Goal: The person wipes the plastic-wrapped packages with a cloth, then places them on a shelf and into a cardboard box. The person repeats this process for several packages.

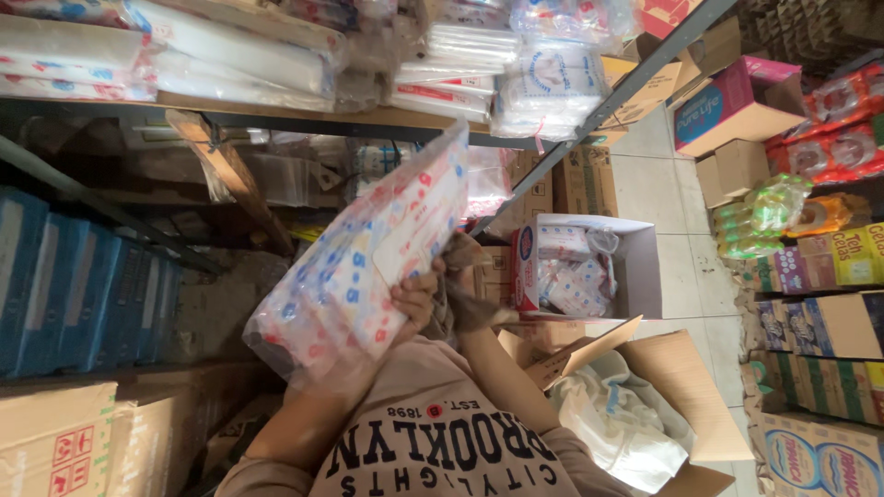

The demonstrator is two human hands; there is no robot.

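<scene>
Just below the wooden storeroom shelf [276,115] stacked with clear-wrapped packs, we lift a soft plastic multipack printed with blue and red dots [368,258] against our chest. Our left hand [416,299] curls over the pack's near edge, fingers pressed into the film. Our right hand [458,253] sits just right of it at the pack's corner, partly hidden behind the wrapping, so we cannot tell how firmly it closes. The two hands lie close together, both on the same pack, whose far end tilts up to the shelf's metal edge.

We judge the pack light and yielding: the film wrinkles and bulges, and the contents look like paper goods that would give under a squeeze. The glossy wrapper seems slippery, so a hold at the ends or a hand under the base should serve better than pinching the loose film, which could tear.

To the right of the shelf, on the tiled floor, a white open carton [589,267] holds similar small packs, and nearer to us a brown cardboard box [672,387] holds crumpled white plastic.
</scene>
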